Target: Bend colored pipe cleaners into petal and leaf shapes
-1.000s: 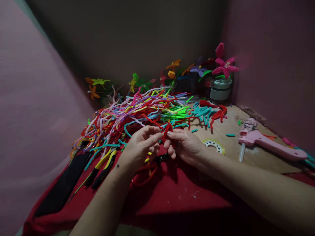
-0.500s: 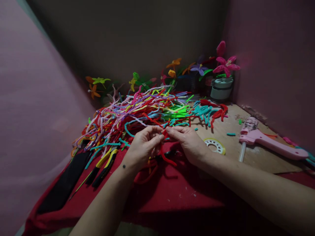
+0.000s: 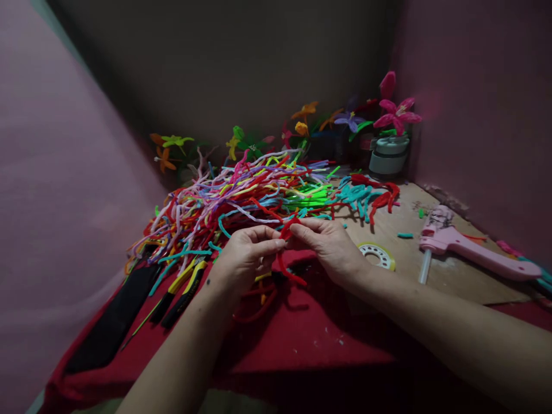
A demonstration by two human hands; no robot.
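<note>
Between my two hands is a red pipe cleaner piece [image 3: 283,265], bent at its top, with a loose end hanging down and curving right. My left hand [image 3: 252,253] pinches its left side between thumb and fingers. The thumb and forefinger of my right hand [image 3: 330,244] close on its upper right side. Just behind the hands lies a large heap of coloured pipe cleaners [image 3: 241,190]. Below them the red cloth [image 3: 310,339] carries another red strand, partly hidden by my left hand.
Pliers with yellow and black handles [image 3: 185,290] and a black flat object [image 3: 114,319] lie left. On the right board are a tape roll [image 3: 377,256], a pink glue gun [image 3: 470,250] and teal and red pieces. Pipe cleaner flowers and a grey pot [image 3: 388,156] stand behind.
My left hand has shifted slightly left and down, its fingers now a little farther from the right fingertips. More of the red bend shows between them, and the hanging end has moved slightly left.
</note>
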